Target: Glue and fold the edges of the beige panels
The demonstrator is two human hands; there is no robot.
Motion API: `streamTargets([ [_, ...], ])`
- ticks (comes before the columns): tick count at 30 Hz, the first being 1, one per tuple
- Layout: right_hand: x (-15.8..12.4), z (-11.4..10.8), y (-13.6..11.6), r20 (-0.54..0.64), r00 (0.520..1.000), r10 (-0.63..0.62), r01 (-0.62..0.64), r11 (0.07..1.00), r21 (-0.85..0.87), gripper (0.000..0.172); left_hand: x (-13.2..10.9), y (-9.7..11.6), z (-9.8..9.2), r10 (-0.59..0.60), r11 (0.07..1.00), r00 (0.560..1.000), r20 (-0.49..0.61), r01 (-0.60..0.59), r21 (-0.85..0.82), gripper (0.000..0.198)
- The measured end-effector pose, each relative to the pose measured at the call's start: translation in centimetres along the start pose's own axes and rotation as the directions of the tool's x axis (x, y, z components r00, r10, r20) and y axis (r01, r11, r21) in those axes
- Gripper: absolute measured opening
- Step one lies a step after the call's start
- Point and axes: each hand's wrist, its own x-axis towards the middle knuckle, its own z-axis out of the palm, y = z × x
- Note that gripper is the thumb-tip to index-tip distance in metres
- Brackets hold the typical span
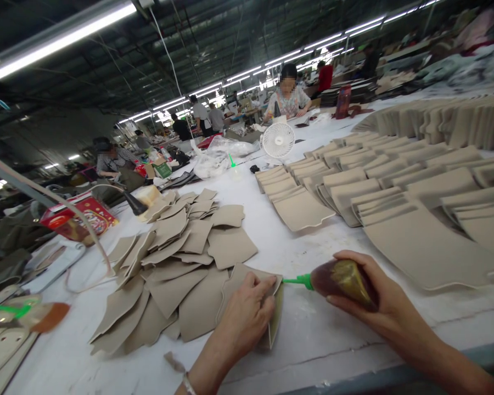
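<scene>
Left of the bottle you have a heap of matte, curve-edged taupe pieces. Just left of its tapered nozzle, your left grip presses one piece; I cannot tell whether it pinches. Your right grip wraps the bottle's translucent plastic. Beyond the bottle, stacks fan out.

1 head-worn camera looks forward and down across the surface, tilted sideways. It sits on the near side of the fan, close above both hands, facing past the fan.
</scene>
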Motion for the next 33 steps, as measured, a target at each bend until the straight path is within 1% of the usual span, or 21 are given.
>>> streamTargets([
  [5,-0.1,-0.1,-0.1,-0.015,0.999,-0.031,0.03,0.998,-0.06,0.044,0.1,-0.1,0.1,-0.01,1.0,1.0,-0.006,0.01,-0.005,0.048],
  [12,0.0,-0.3,-0.1,-0.065,0.998,-0.004,0.0,0.998,-0.062,0.051,0.1,0.0,0.2,-0.022,1.0,1.0,-0.018,0.023,0.009,0.05],
  [18,0.0,-0.4,0.0,-0.035,0.999,0.014,-0.016,0.998,-0.059,0.052,0.1,0.0,0.2,-0.043,0.999,0.999,-0.021,0.043,0.027,0.048],
  [22,0.0,-0.6,0.0,0.034,0.997,0.062,-0.062,0.998,-0.017,0.051,0.1,0.0,0.3,-0.03,0.999,0.999,-0.029,0.031,0.022,0.048],
  [24,0.3,-0.7,0.1,0.021,0.997,0.077,-0.077,0.997,-0.001,0.05,0.0,0.0,0.2,-0.044,0.999,0.999,-0.024,0.045,0.027,0.048],
  [27,0.1,-0.5,0.3,-0.018,0.997,0.071,-0.071,0.997,0.014,0.056,0.0,0.1,0.2,-0.055,0.998,0.998,-0.028,0.056,0.034,0.049],
  [29,-0.5,-0.3,0.3,0.023,0.997,0.08,-0.081,0.996,0.034,0.056,0.0,0.2,0.3,-0.053,0.998,0.998,-0.037,0.055,0.036,0.048],
  [33,-2.2,0.1,0.2,0.155,0.98,0.122,-0.141,0.983,0.117,0.051,-0.1,0.3,0.6,-0.055,0.997,0.997,-0.052,0.057,0.044,0.048],
])
